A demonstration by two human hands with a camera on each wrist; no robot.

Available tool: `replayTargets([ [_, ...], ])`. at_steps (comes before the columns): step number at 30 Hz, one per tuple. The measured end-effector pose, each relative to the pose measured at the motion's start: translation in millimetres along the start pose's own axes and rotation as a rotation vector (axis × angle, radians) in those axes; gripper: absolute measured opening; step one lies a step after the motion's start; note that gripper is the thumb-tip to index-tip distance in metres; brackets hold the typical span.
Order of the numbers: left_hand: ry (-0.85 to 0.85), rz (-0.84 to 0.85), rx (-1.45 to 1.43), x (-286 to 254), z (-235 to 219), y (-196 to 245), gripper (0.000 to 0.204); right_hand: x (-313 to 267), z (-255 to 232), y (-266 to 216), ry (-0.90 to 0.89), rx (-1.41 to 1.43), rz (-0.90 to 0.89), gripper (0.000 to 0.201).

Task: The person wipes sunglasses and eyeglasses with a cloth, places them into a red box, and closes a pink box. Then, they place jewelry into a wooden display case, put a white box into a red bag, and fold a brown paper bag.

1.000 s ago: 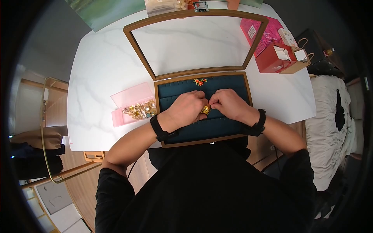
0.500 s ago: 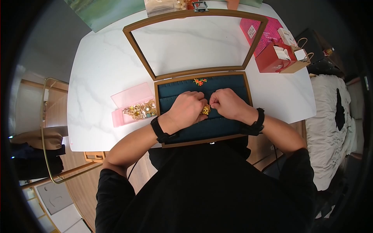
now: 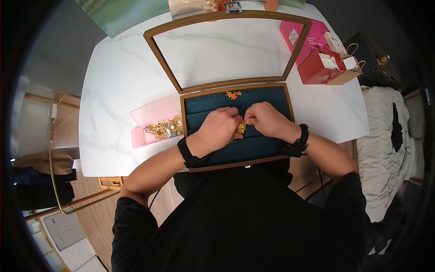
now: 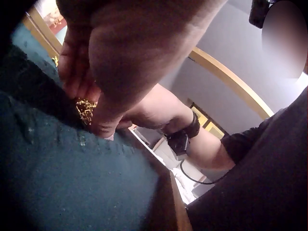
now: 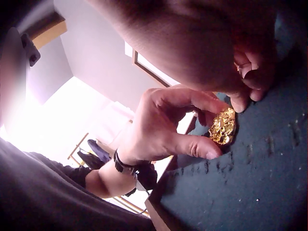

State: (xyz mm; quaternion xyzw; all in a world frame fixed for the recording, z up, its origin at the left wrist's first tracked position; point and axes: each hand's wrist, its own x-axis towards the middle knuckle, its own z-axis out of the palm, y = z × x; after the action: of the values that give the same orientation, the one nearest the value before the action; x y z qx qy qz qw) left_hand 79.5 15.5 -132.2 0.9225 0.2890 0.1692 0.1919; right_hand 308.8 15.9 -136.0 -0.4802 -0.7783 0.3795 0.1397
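Note:
A gold, crinkled ornament (image 3: pixel 241 128) stands at the dark teal cushion (image 5: pixel 250 178) of a wooden display case (image 3: pixel 183 118). Thumb and fingers of my left hand (image 3: pixel 216 127) grip it from the left; the right wrist view shows the thumb (image 5: pixel 202 147) at its lower edge. My right hand (image 3: pixel 268 120) is just to the right, fingers curled, its thumb and forefinger tips together at the ornament's upper edge against the cushion. Nothing is visible between those tips. In the left wrist view the ornament (image 4: pixel 86 110) is partly hidden by my left hand (image 4: pixel 130 53).
The glazed lid (image 3: pixel 177 81) stands raised behind the case, where a red-and-gold ornament (image 3: pixel 234 95) sits near the back edge. To the left is an open pink box (image 3: pixel 137 138) of jewellery (image 3: pixel 163 128). A red bag (image 3: pixel 317 68) and a pink package (image 3: pixel 311 38) stand back right.
Both hands keep nearly the same place. The gold ornament has turned or tilted slightly in my left hand's grip.

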Motion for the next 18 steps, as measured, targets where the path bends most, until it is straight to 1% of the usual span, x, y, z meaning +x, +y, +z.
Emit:
replayTargets([
  [4,-0.014,0.007,-0.007,0.0,-3.1,0.3,0.039,0.7,-1.0,0.2,-0.012,-0.021,-0.004,0.012],
  [6,-0.015,0.047,0.009,1.0,-5.0,0.1,0.04,1.3,-0.3,0.0,-0.015,-0.027,-0.004,0.012],
  [10,-0.027,0.02,0.048,0.9,-2.1,2.4,0.04,1.9,0.6,0.2,-0.01,-0.023,0.009,0.012],
  [12,-0.019,0.068,0.056,1.4,-3.0,1.2,0.041,0.8,0.7,0.1,-0.005,-0.035,0.004,0.011],
  [16,-0.027,0.053,0.089,2.2,-4.8,3.0,0.041,1.1,0.6,0.1,-0.009,-0.032,0.024,0.011],
  [18,-0.062,-0.01,0.068,4.3,-8.2,0.8,0.041,1.4,0.0,-1.7,-0.006,-0.02,0.023,0.01],
])
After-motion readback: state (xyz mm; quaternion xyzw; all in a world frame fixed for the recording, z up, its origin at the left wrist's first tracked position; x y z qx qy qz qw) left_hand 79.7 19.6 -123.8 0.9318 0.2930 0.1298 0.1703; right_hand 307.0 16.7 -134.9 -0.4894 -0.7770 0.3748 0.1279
